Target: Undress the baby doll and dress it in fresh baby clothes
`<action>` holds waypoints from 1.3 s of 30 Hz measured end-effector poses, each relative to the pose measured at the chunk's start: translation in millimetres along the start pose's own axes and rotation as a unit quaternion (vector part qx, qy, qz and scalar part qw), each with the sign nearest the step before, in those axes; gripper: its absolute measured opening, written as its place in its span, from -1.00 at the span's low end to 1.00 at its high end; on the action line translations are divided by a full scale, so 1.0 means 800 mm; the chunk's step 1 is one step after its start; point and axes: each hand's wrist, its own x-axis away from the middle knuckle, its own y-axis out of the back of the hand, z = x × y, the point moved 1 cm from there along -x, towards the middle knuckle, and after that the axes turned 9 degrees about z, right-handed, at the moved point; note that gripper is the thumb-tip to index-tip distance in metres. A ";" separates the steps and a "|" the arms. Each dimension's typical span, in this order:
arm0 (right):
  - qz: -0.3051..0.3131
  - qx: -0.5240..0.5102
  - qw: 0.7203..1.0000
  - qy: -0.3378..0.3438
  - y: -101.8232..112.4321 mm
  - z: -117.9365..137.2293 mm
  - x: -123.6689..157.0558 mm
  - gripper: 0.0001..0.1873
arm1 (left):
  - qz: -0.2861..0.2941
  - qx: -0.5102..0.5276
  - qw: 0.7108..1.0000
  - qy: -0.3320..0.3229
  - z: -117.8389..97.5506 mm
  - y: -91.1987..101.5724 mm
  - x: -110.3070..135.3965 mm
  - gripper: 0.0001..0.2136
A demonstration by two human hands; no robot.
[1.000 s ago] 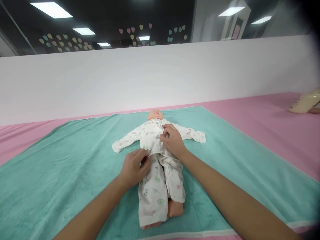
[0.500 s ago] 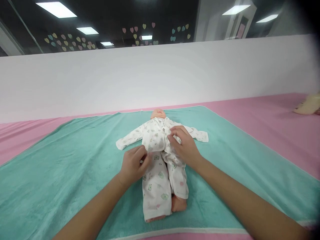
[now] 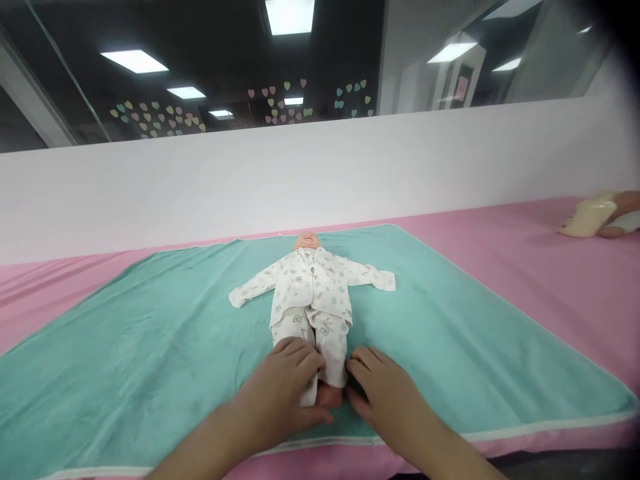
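The left hand (image 3: 275, 397) lies curved over the lower end of the white printed trouser leg (image 3: 309, 392), but whether its fingers actually pinch the cloth cannot be told. The right hand (image 3: 383, 390) is open, fingers spread on the towel, just beside the bare foot (image 3: 329, 395). At 12 o'clock from the hands, the baby doll (image 3: 307, 240) lies on its back in a matching jacket (image 3: 313, 293), sleeves spread, on a teal towel (image 3: 150, 340). The towel's white-bound near edge runs just below the hands at 6 o'clock, with wide open towel at 3 and 9 o'clock. Around it lies a pink sheet (image 3: 500, 260). A cream object (image 3: 587, 217) sits at 2 o'clock, well apart. No writing is legible.
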 end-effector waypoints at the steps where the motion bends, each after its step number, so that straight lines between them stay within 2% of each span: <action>1: -0.005 0.002 1.000 0.006 -0.001 0.001 -0.002 -0.92 | -0.001 -0.001 1.000 0.003 -0.005 -0.004 0.004 -0.70; 5: -0.012 -0.007 1.000 0.002 0.006 0.003 0.006 -0.85 | -0.036 -0.009 0.999 0.020 -0.023 -0.020 0.008 -0.71; 10: -0.017 0.013 1.000 0.015 0.032 -0.006 0.042 -0.88 | -0.055 -0.028 0.995 0.080 -0.057 -0.037 -0.010 -0.83; 13: -0.017 0.024 0.999 0.013 0.041 -0.017 0.062 -0.88 | -0.048 -0.070 0.994 0.067 -0.074 -0.042 -0.023 -0.91; 17: -0.023 0.028 0.999 0.003 0.040 -0.026 0.075 -0.87 | -0.043 -0.110 0.992 0.038 -0.078 -0.043 -0.024 -0.89; 19: -0.051 0.022 0.998 0.014 0.038 -0.023 0.075 -0.87 | -0.074 -0.107 0.991 0.035 -0.075 -0.043 -0.014 -0.89; 23: -0.115 -0.023 0.993 0.032 0.026 -0.003 0.060 -0.88 | -0.208 -0.066 0.974 0.054 -0.068 -0.047 0.019 -0.89; 26: -0.106 -0.051 0.993 0.021 0.006 0.013 0.045 -0.85 | -0.249 -0.039 0.964 0.084 -0.066 -0.058 0.042 -0.89; 28: -0.091 -0.052 0.994 0.003 -0.008 0.017 0.038 -0.79 | -0.240 -0.036 0.967 0.082 -0.066 -0.066 0.053 -0.88; 31: -0.077 -0.044 0.996 0.002 -0.022 0.014 0.036 -0.72 | -0.223 -0.040 0.973 0.043 -0.067 -0.067 0.061 -0.89; 33: -0.073 -0.043 0.996 0.022 -0.024 0.009 0.038 -0.75 | -0.229 -0.039 0.972 0.033 -0.066 -0.056 0.060 -0.89; 36: -0.073 -0.052 0.994 0.058 -0.020 0.005 0.045 -0.81 | -0.223 -0.054 0.971 0.067 -0.061 -0.026 0.041 -0.78; 37: -0.077 -0.053 0.993 0.073 -0.018 0.006 0.047 -0.83 | -0.201 -0.066 0.974 0.077 -0.059 -0.016 0.030 -0.71; 39: -0.097 -0.040 0.989 0.101 -0.015 0.007 0.049 -0.86 | -0.123 -0.087 0.986 0.067 -0.054 -0.002 0.006 -0.59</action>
